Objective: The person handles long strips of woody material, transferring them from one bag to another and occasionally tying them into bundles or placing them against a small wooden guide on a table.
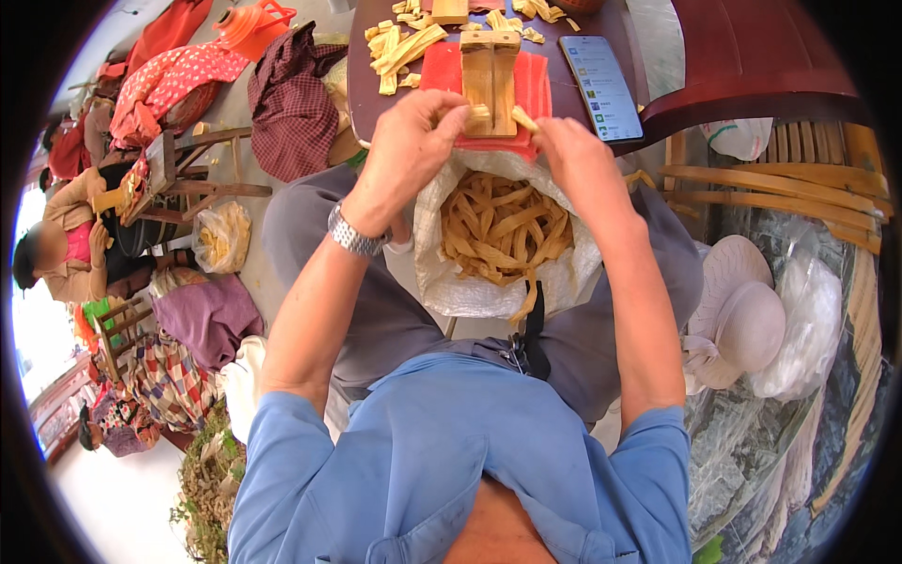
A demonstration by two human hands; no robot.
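Holding: both hands meet at a small wooden block tool (491,80) on a red cloth (536,85) at the near edge of a dark round table (362,85).
Left hand (411,141): fingers closed on a pale strip piece (479,112) at the tool's base; metal wristwatch (354,236) on the wrist.
Right hand (575,150): fingertips pinched on another strip piece (524,119) just beside the tool.
Below: white sack (451,282) of tan strips, open on the lap.
Table: loose strips (399,47), phone (601,86).
Left side: seated person (66,249).
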